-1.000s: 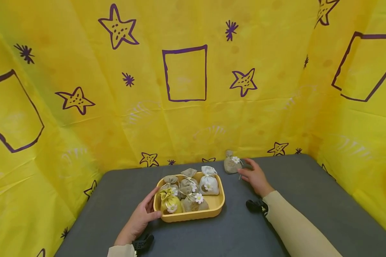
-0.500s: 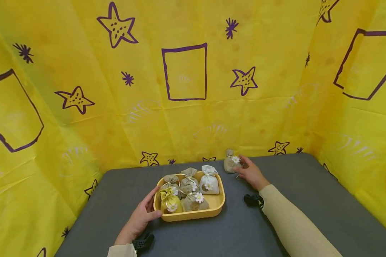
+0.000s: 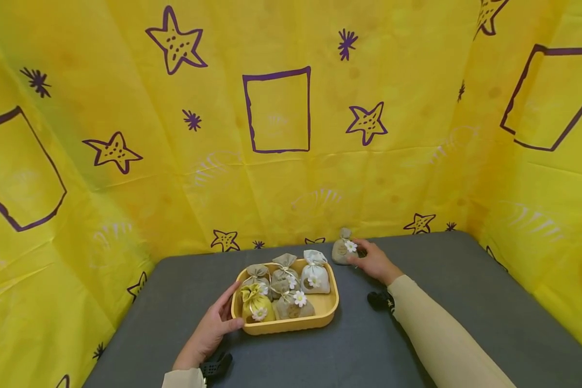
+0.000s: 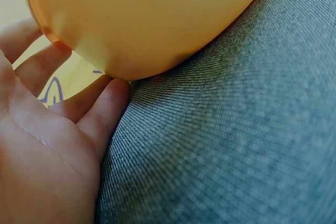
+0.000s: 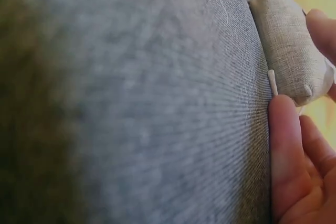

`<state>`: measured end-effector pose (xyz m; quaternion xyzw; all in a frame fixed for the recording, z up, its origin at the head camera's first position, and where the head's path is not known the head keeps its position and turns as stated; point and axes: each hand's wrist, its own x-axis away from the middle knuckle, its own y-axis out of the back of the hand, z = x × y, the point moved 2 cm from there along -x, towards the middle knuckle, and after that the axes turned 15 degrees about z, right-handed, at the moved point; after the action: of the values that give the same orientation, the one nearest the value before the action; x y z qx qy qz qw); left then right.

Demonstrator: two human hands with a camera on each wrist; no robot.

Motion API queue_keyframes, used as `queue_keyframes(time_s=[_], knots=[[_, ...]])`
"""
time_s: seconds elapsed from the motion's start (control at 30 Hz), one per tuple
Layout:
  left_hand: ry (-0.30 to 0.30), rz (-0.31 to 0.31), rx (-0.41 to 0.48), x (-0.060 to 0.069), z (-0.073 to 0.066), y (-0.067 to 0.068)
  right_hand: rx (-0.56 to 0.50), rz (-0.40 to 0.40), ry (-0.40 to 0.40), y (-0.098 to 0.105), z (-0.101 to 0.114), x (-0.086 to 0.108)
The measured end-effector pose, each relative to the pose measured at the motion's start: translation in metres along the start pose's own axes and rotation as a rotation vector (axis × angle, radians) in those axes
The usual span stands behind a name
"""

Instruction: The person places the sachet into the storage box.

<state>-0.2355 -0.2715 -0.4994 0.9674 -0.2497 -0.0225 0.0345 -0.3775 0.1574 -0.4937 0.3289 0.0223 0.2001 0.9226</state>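
At the back of the table a beige drawstring pouch [image 3: 343,252] with a white flower stands upright on the cloth. My right hand [image 3: 375,264] holds its right side, thumb in front and fingers behind; in the right wrist view fingertips touch the linen [image 5: 291,45]. A yellow tray [image 3: 332,312] holds several pouches: a yellow pouch [image 3: 256,307], a white pouch [image 3: 315,277] and brownish ones, such as the brown pouch [image 3: 285,274]. My left hand [image 3: 213,326] rests spread against the tray's left end. The left wrist view shows its fingertips touching the tray's outer wall [image 4: 152,24].
The dark grey tablecloth [image 3: 359,350] covers the table. A yellow curtain [image 3: 281,194] with purple drawings hangs behind and on both sides. Inside the tray, the front right corner shows bare floor. A black strap mount [image 3: 380,300] sits at the right wrist.
My right hand has moved left onto the beige pouch at the back, and the pouch has shifted slightly left along the table. My left hand and the tray have stayed put.
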Motion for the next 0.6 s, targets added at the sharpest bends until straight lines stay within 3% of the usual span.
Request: queue_keyframes(time_s=[0.27, 0.6], knots=[[0.008, 0.007, -0.002, 0.0002, 0.0000, 0.0006, -0.026, -0.053, 0.019, -0.0002, -0.0029, -0.0011], [0.006, 0.003, 0.020, 0.0004, -0.0015, 0.0000, -0.145, -0.030, 0.045, 0.0007, -0.0076, 0.0025]])
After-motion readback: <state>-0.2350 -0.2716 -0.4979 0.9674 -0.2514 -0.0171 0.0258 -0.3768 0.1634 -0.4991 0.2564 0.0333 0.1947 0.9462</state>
